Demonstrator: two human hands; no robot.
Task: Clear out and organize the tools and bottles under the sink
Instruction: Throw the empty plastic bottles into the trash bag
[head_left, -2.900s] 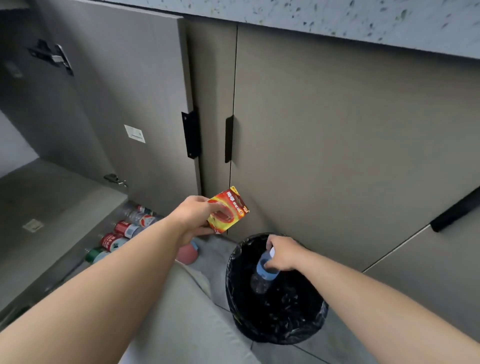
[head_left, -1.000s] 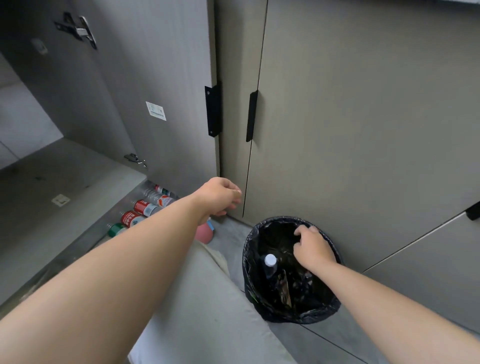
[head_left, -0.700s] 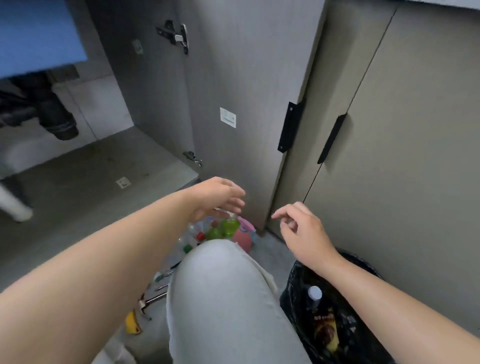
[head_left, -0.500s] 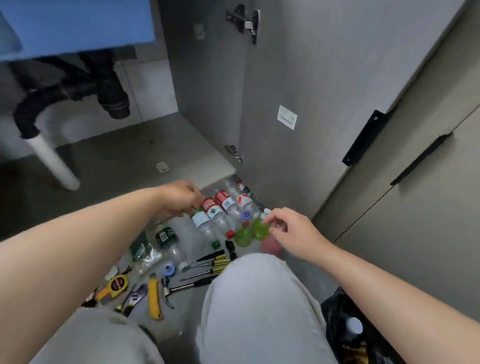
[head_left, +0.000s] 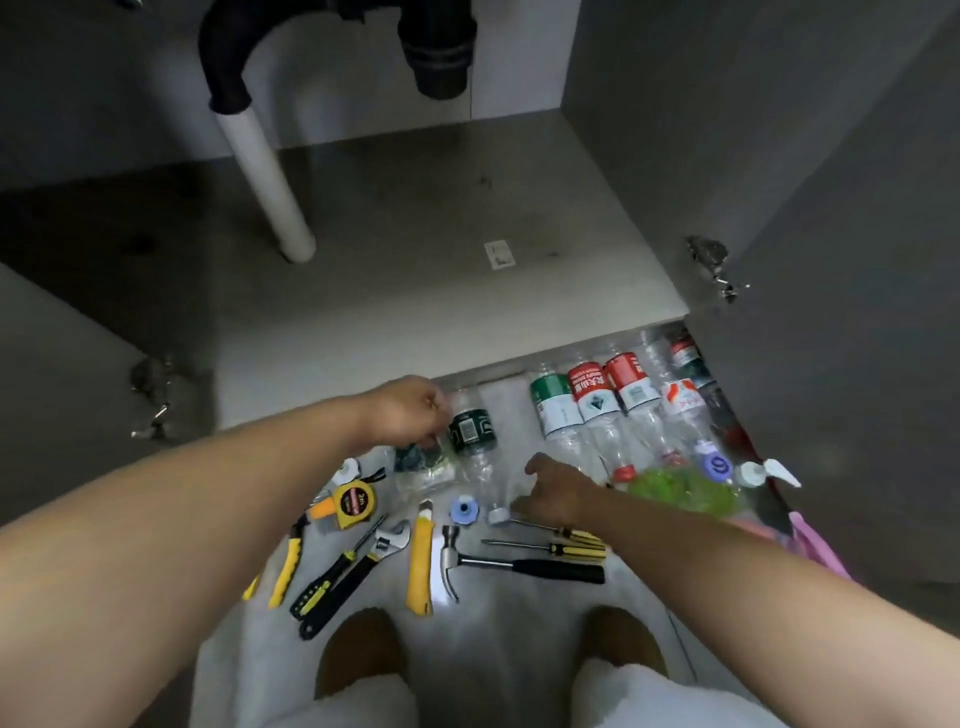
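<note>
Bottles (head_left: 589, 400) lie side by side on the floor (head_left: 511, 410) just in front of the open sink cabinet (head_left: 415, 291), to the right, with red, green and white labels. One more bottle with a dark label (head_left: 470, 431) lies apart to their left, and a clear bottle (head_left: 485, 480) lies just below it. Nearer the person the tools (head_left: 374, 556) lie in a row: a yellow tape measure (head_left: 356, 504), pliers (head_left: 291, 561), a yellow knife (head_left: 420, 561), a hammer (head_left: 519, 566) and two screwdrivers (head_left: 563, 540).

The left grip (head_left: 410, 410) is at the base of the bottle with a dark label, fingers curled down. I cannot tell whether it is clamped on anything. The right grip (head_left: 550, 488) hangs over the neck of the clear bottle, beside a white cap (head_left: 497, 515), thumb raised. Its fingers are hidden, so I cannot tell whether it is apart or together.

A white pipe (head_left: 270, 171) stands in the cabinet.
</note>
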